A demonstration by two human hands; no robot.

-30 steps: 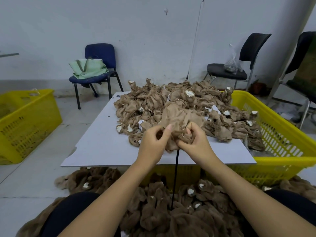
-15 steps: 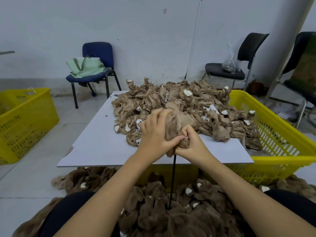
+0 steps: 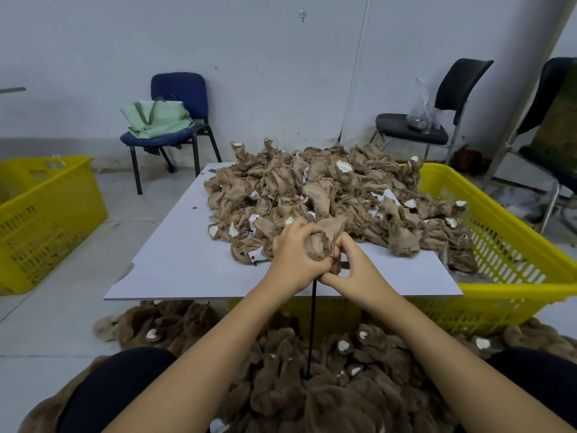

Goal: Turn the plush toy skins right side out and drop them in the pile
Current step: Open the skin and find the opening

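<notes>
A tan plush toy skin (image 3: 318, 243) is bunched between my two hands above the near edge of the white board (image 3: 175, 267). My left hand (image 3: 293, 257) wraps around its left side and my right hand (image 3: 354, 268) pinches its lower right edge. A thin black rod (image 3: 312, 326) stands upright under the skin, its top hidden by my hands. Behind lies a heap of inside-out tan skins (image 3: 327, 195) on the board. A pile of darker furry brown skins (image 3: 327, 379) covers the floor between my knees.
A big yellow basket (image 3: 512, 245) sits under the board at right, another yellow basket (image 3: 46, 220) at left on the floor. A blue chair with a green bag (image 3: 168, 120) and two black chairs (image 3: 437, 120) stand by the wall.
My hands have closed tighter on the skin and dropped lower along the rod, squeezing the fabric into a smaller bunch.
</notes>
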